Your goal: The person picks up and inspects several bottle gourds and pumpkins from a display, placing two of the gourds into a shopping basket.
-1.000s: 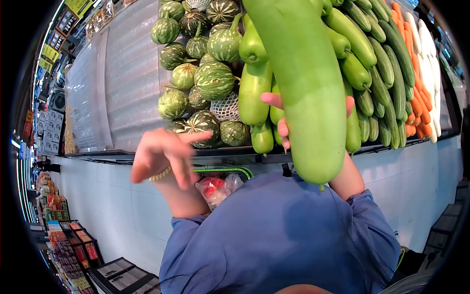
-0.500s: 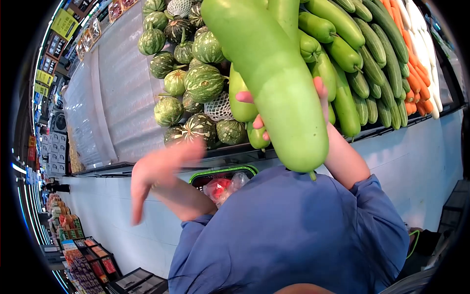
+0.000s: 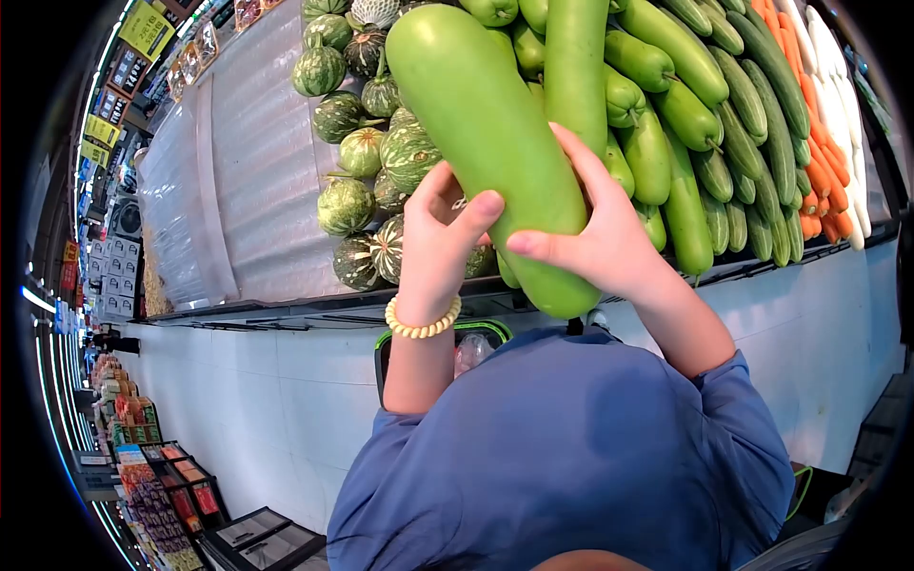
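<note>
Both hands (image 3: pixel 614 243) round gourd (image 3: pixel 505 143) above stall-edge (image 3: pixel 286 309).

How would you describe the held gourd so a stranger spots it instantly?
Look at the produce stand ahead of the blue shirt. Between the two hands is a long, smooth, light-green gourd, slanting from upper left to lower right. It alone is held; the other green gourds lie piled on the stand.

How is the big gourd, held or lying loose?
Held: left hand and right hand clasp the gourd, thumbs on top. Whether its far end rests on anything, I cannot tell.
</note>
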The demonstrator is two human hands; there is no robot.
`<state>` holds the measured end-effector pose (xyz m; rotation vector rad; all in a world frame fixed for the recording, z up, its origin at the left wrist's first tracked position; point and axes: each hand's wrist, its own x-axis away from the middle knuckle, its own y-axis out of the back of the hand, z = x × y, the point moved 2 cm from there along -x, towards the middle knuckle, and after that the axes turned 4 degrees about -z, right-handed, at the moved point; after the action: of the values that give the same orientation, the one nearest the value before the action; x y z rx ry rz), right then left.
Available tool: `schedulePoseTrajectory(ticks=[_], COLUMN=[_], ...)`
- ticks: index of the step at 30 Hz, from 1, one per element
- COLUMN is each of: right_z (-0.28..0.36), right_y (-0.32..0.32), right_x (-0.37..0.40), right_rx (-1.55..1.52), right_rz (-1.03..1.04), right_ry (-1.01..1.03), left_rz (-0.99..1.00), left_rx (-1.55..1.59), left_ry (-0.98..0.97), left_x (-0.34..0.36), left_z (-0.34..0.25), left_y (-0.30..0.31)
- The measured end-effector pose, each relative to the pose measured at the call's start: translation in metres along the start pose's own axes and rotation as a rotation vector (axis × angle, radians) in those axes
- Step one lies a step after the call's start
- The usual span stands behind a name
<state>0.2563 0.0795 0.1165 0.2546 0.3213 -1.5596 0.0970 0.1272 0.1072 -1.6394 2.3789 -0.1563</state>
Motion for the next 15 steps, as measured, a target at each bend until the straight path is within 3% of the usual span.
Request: schedulePoseTrajectory(ticks=[4, 8, 11, 15], right_z=[0.014, 0.019, 0.012, 0.000], right_y=[0.005, 0.023, 0.043, 0.054], right_x=[0.007, 0.017, 0.027, 0.047], right_rx=[0.252, -0.055, 0.022, -0.036], right_rz=[0.031, 0.085, 0.112, 0.118], right_ry=[-0.012, -0.205, -0.059, -0.028], left_rz=[0.058, 0.053, 0.099, 0.146], left_rx=[0.276, 0.520, 0.650, 0.749], left_ry=[-0.013, 0.032, -0.076, -0.190], left_x=[0.000, 0.007, 0.002, -0.007], left_z=[0.020, 0.029, 0.049, 0.055], left_y=[0.003, -0.009, 0.003, 0.011])
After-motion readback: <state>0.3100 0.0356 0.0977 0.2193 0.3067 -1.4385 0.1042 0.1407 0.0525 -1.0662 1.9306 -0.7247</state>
